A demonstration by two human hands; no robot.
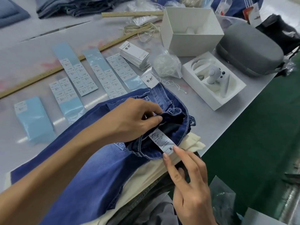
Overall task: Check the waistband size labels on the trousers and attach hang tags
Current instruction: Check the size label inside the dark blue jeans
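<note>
Grey table (40,34) carries jeans (90,159) at the near edge. Left hand (134,119) pinches the waistband open; right hand (190,181), fingers straight, presses the label (162,140), marked M. Risk: waistband slips, label folds, size misread. Loose tag (149,79) lies just beyond.

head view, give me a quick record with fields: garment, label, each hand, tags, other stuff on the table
garment: blue jeans, waistband turned open, lying on a cream garment
label: white care label inside the waistband, printed M near its end
left hand: grips the waistband fabric, holding it open
right hand: two straight fingertips touch the label's end
hang tags: stack behind the jeans; one loose tag with string
sticker sheets: several rows on the table
other: white box, grey case, wooden ruler
</note>
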